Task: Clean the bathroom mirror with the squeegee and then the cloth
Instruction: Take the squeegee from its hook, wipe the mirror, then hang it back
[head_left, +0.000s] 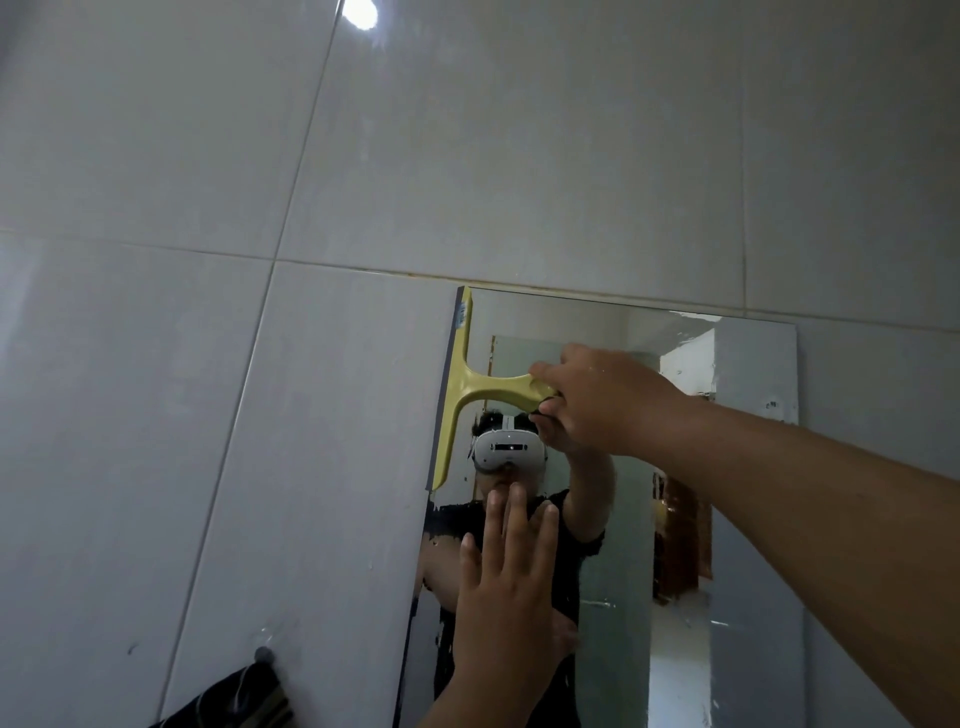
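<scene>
A frameless mirror (748, 519) hangs on the tiled wall, its top edge under a grout line. My right hand (597, 400) grips the handle of a yellow squeegee (460, 395). The squeegee's blade stands upright against the mirror's upper left edge. My left hand (506, 577) lies flat on the glass lower down, fingers spread and pointing up, holding nothing. The glass shows smears and droplets near its left side. No cleaning cloth can be told apart for sure.
Large glossy grey wall tiles (208, 415) surround the mirror. A dark striped fabric (244, 696) hangs from a small round hook (264, 654) at the lower left of the mirror. A ceiling light glares off a tile (359, 11) at the top.
</scene>
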